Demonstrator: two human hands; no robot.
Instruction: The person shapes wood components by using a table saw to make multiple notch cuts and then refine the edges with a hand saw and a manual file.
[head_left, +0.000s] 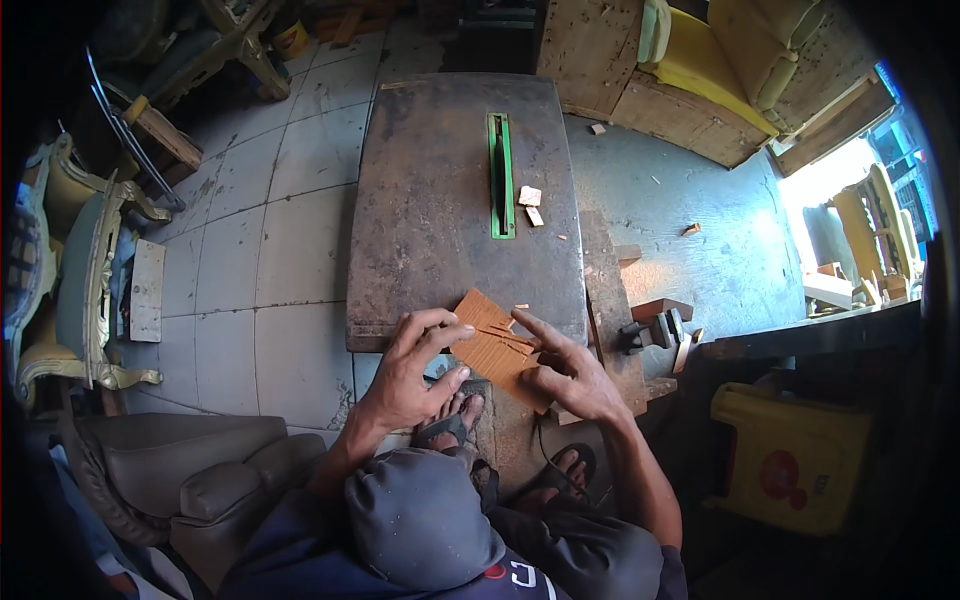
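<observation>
Both hands hold a small flat wooden board [478,313] at a tilt over the near edge of the saw table [430,190]. Several narrow slits and splinter-like strips cross its face. My left hand [405,375] has its fingertips at the board's upper left edge, the thumb lower and partly apart. On the other side, my right hand [575,375] grips the board, index finger stretched along the slit strips and thumb at the lower right edge. A green-framed slot [508,200] runs through the dark tabletop, and a saw blade cannot be made out in it.
Small wood offcuts [531,196] lie beside the slot. Wooden beams and a dark clamp-like metal part [655,330] sit right of the table. A yellow container [790,455] stands lower right, a brown padded seat [190,455] lower left. Carved chair frames [95,290] line the left.
</observation>
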